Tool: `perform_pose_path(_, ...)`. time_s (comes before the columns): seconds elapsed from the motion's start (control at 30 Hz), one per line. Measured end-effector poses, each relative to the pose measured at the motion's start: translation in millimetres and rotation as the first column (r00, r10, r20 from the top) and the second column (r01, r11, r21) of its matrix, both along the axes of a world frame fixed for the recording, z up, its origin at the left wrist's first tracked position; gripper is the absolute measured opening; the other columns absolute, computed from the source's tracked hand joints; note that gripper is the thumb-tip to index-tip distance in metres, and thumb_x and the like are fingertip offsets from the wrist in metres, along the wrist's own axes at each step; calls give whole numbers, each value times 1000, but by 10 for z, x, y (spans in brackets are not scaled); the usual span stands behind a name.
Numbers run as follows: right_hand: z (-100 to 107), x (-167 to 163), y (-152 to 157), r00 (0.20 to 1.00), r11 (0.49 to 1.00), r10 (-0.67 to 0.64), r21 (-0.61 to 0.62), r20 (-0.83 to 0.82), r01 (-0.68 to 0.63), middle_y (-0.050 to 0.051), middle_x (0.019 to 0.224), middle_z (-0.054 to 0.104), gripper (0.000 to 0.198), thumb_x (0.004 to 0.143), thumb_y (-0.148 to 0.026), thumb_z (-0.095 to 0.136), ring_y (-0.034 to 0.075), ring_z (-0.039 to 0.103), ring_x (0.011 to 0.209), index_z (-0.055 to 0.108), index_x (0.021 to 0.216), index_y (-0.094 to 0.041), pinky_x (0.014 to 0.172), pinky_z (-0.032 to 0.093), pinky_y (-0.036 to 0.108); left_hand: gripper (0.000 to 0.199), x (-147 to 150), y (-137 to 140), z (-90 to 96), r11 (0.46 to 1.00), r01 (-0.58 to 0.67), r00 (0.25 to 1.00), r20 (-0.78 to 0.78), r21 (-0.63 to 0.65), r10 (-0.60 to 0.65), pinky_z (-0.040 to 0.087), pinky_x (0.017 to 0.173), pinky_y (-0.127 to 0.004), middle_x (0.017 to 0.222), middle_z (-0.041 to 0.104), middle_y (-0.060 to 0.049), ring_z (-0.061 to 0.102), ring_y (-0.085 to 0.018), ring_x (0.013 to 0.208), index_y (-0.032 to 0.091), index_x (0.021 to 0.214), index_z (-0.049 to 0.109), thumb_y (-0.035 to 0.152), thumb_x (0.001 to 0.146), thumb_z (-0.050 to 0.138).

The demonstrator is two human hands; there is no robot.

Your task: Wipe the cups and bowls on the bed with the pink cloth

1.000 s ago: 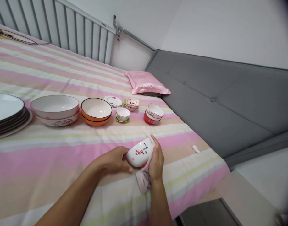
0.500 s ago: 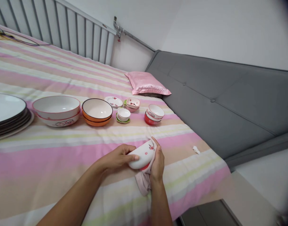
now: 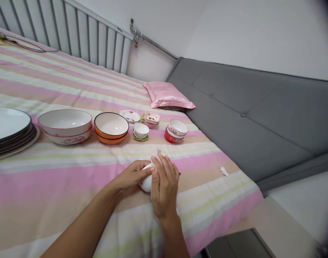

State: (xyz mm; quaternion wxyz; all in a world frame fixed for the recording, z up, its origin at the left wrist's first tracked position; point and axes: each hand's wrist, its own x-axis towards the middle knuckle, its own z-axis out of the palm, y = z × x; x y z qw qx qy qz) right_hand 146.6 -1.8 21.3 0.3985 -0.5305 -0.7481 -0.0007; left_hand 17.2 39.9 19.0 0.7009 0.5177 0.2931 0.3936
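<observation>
My left hand (image 3: 134,175) grips a white bowl (image 3: 146,184) by its side, thumb laid across the outer wall. Over the bowl's other side is my right hand (image 3: 165,182), its fingers close together and pressing a pale pink cloth (image 3: 159,152) against it. Most of the cloth and much of the bowl are hidden behind the right hand. Beyond the hands stands a small stack of bowls (image 3: 178,127), white above and red below. Small white dishes (image 3: 141,129) are piled on a green leaf-shaped dish to its left.
On the striped bedspread (image 3: 80,179) stand orange bowls (image 3: 110,138), large white bowls (image 3: 64,122) and dark-rimmed plates (image 3: 8,123). Farther back lie flowered plates (image 3: 130,115) and a pink pillow (image 3: 168,95). A white scrap (image 3: 223,172) lies near the grey headboard (image 3: 247,114).
My right hand has swung left over the bowl with the cloth, back of the hand now upward. The bowl has turned, and its red base and the hanging cloth end are out of sight.
</observation>
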Motion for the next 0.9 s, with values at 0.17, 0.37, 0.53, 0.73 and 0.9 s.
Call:
perform_pose_path(0.17, -5, 94, 33, 998, 996, -44, -83, -45, 40, 1, 145, 42, 40, 98, -27, 28, 21, 31, 137, 45, 134, -32, 110, 17, 49, 41, 15, -1, -25, 999, 29, 1000, 0, -22, -29, 37, 55, -23, 68, 55, -2, 48, -11, 59, 11, 75, 54, 50, 72, 67)
perform_pose_path(0.37, -92, 242, 157, 935, 992, -5, -119, -355, -40, 5, 138, 50, 44, 98, -32, 23, 19, 41, 131, 51, 130, -25, 108, 28, 45, 40, 41, -20, -16, 995, 54, 998, 41, -86, -50, 41, 54, -25, 70, 61, -6, 55, -15, 60, 12, 78, 54, 49, 73, 67)
perform_pose_path(0.53, -246, 331, 260, 761, 971, -13, -189, -648, -144, 8, 137, 52, 47, 96, -40, 26, 18, 46, 127, 51, 131, -19, 108, 33, 37, 37, 43, -32, 12, 991, 16, 999, 48, -136, -10, 40, 53, -23, 72, 63, -6, 54, -13, 59, 11, 82, 60, 46, 73, 68)
perform_pose_path(0.73, -361, 338, 310, 673, 951, -89, -263, -734, -160, 7, 136, 53, 51, 95, -45, 28, 18, 47, 126, 48, 134, -20, 107, 34, 35, 34, 48, -26, 37, 979, -115, 989, 75, -166, 129, 40, 52, -22, 67, 63, -4, 52, -12, 55, 11, 84, 65, 43, 73, 69)
perform_pose_path(0.9, -401, 327, 313, 690, 950, -107, -280, -716, -142, 7, 136, 52, 51, 95, -46, 29, 19, 46, 128, 49, 134, -20, 108, 33, 37, 32, 28, 14, 25, 948, -229, 962, 99, -221, 256, 38, 49, -20, 63, 64, -2, 51, -10, 51, 12, 87, 68, 42, 77, 66)
